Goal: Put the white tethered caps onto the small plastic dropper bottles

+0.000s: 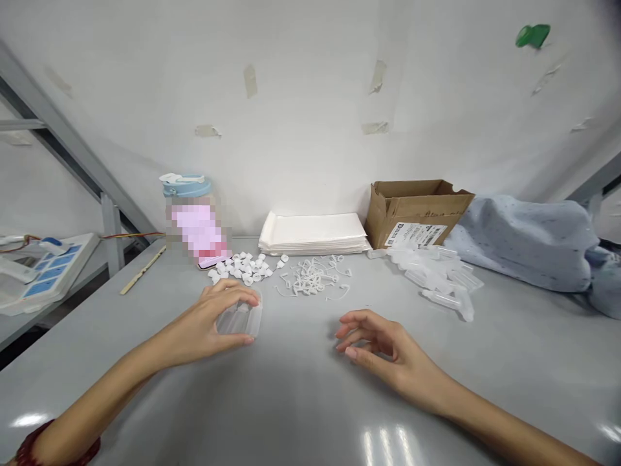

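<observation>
My left hand (220, 320) curves around several translucent plastic tubes (242, 321) lying side by side on the grey table. Its fingers reach over their far end and the thumb lies at the near side; part of the tubes is hidden under the palm. Just beyond that hand is a heap of small white caps (247, 266). Right of the caps lie tangled white strap-like pieces (313, 277). My right hand (376, 346) hovers over the table with loosely bent fingers apart and nothing in them. Farther right is a pile of more translucent tubes (439, 275).
Against the wall stand a stack of white padded envelopes (315, 232) and an open cardboard box (420, 210). Light blue cloth (528, 243) lies at the right. A phone (201, 233) leans on a blue-lidded container (187, 186); a thin stick (143, 270) lies at left.
</observation>
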`<state>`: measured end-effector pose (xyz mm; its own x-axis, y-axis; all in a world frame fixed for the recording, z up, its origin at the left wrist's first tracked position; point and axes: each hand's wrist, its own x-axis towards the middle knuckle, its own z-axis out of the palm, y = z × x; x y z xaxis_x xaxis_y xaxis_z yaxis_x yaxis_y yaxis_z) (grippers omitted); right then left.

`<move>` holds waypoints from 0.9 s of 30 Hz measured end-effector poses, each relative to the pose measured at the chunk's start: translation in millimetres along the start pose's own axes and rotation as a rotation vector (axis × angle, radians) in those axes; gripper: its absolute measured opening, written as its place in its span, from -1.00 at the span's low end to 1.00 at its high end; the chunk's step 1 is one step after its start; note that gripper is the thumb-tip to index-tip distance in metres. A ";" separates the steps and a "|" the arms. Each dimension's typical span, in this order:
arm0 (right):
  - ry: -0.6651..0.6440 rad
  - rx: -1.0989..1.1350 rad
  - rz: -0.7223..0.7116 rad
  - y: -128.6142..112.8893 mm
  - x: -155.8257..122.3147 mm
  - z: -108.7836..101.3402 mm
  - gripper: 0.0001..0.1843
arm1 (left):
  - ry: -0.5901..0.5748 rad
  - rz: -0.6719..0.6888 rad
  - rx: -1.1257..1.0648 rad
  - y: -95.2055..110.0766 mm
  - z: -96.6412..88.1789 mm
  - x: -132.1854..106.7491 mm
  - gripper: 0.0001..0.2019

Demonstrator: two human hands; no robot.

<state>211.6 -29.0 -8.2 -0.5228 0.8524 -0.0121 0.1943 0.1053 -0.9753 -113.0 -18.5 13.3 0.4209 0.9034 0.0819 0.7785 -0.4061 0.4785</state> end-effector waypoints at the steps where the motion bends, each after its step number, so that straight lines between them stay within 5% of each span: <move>1: 0.000 -0.007 -0.001 0.1 0.0 -0.2 -0.70 | 0.002 -0.008 -0.001 -0.9 0.0 -0.1 -0.63; 27: 0.012 0.014 0.026 2.7 0.6 -3.3 -0.73 | -0.126 -0.012 0.179 -5.4 -0.5 -2.8 -0.65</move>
<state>214.5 -26.5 -10.1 -0.5076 0.8609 -0.0354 0.1964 0.0756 -0.9776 -118.6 -18.7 10.9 0.4575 0.8884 -0.0380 0.8491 -0.4238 0.3152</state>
